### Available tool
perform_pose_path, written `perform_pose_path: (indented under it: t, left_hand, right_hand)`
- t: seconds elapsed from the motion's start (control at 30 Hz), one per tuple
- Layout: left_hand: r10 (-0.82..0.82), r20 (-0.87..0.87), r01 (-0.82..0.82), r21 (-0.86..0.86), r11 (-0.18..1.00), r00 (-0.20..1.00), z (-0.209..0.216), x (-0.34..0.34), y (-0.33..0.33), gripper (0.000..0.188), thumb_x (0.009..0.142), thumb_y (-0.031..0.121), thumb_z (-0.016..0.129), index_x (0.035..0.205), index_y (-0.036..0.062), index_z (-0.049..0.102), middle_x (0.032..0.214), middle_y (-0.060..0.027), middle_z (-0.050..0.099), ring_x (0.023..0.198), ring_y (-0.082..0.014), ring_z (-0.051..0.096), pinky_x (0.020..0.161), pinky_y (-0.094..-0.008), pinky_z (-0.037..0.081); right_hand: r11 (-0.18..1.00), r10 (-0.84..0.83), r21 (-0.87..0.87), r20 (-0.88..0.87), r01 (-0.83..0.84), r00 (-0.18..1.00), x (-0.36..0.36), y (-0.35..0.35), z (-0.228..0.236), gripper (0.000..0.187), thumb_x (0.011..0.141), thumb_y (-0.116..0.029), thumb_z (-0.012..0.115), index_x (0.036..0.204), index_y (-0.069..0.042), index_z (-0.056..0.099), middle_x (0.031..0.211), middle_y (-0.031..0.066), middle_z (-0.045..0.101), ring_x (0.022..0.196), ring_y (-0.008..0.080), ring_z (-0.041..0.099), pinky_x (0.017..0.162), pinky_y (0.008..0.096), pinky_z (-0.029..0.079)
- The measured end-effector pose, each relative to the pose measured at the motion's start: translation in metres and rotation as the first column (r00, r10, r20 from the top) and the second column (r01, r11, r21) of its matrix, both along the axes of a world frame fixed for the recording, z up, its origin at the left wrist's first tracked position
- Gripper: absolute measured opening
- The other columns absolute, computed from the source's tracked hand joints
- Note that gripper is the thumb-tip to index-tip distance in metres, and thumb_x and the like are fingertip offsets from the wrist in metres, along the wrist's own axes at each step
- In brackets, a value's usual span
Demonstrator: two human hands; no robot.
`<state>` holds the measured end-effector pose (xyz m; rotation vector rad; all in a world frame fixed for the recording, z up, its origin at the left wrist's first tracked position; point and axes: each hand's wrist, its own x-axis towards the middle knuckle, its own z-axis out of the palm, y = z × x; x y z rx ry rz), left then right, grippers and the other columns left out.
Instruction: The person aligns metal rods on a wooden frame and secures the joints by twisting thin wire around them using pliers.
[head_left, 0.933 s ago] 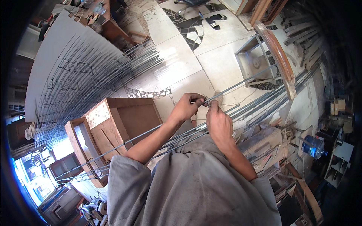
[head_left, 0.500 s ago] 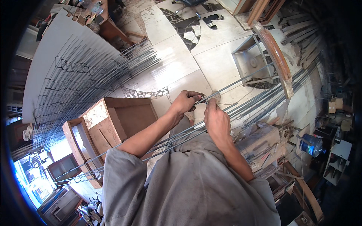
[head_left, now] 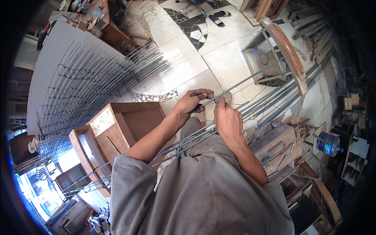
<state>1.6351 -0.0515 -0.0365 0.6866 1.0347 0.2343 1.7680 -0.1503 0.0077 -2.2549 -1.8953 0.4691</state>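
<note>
A long thin steel rod runs diagonally in front of me, from lower left to upper right. My left hand is closed around it near the middle, thumb and forefinger reaching along its upper side. Just to the right, my right hand is closed with its fingertips pinched against the same rod. Whatever sits in that pinch is too small to make out. Nearer my body, several more rods pass below my forearms and across my lap.
At the left, many rods with bent wire ties form a wide rack. A wooden cabinet stands below it. To the right are a curved wooden beam, a metal-framed box, a wooden block and a blue water bottle.
My left fingers have straightened somewhat along the rod, where they were more curled before. The right hand keeps its pinch close by. The whole view has shifted slightly.
</note>
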Motion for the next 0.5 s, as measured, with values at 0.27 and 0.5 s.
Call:
perform_pose_path:
  t: [0.27, 0.5]
  left_hand:
    - [-0.070, -0.053, 0.075, 0.092, 0.993, 0.996, 0.005, 0.004, 0.001, 0.023, 0.096, 0.016, 0.059, 0.114, 0.0047, 0.068, 0.097, -0.0002, 0.066, 0.051, -0.0055, 0.047, 0.047, -0.0190, 0.043]
    - [0.070, -0.098, -0.043, 0.256, 0.966, 0.993, 0.007, 0.009, -0.010, 0.023, 0.090, 0.018, 0.069, 0.105, -0.0006, 0.069, 0.091, -0.0068, 0.068, 0.050, -0.0088, 0.053, 0.045, -0.0234, 0.044]
  right_hand:
    - [0.988, 0.008, 0.151, -0.113, 0.009, 0.994, 0.004, -0.007, -0.014, 0.016, 0.093, -0.014, 0.054, 0.096, 0.002, 0.052, 0.074, 0.0243, 0.065, 0.064, 0.0422, 0.065, 0.057, 0.0494, 0.051]
    - [0.994, -0.008, 0.105, -0.121, 0.021, 0.993, 0.000, -0.006, -0.013, 0.015, 0.094, -0.013, 0.053, 0.099, 0.001, 0.051, 0.075, 0.0236, 0.066, 0.066, 0.0431, 0.064, 0.057, 0.0496, 0.051]
